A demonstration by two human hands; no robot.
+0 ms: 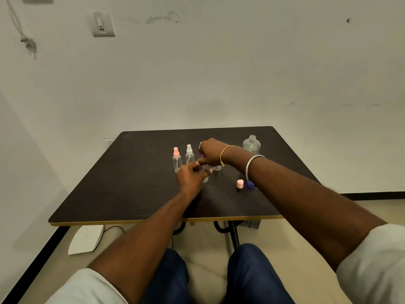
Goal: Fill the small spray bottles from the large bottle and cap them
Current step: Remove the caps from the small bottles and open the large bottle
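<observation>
A small bottle (pixel 205 177) is gripped mid-worktop (pixel 131 183) by the left hand (pixel 190 178), a purple spray cap (pixel 202 155) pinched over it by the right hand (pixel 211 152). Light, slick plastic is judged: best held round the body. The large bottle (pixel 251 144) is seen at two o'clock.

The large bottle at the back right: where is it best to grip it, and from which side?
Probably round the wide body of the large bottle, coming from its right. It stands upright and uncapped, so the narrow neck should stay free for pouring, and the small spray bottles crowd its left.
</observation>
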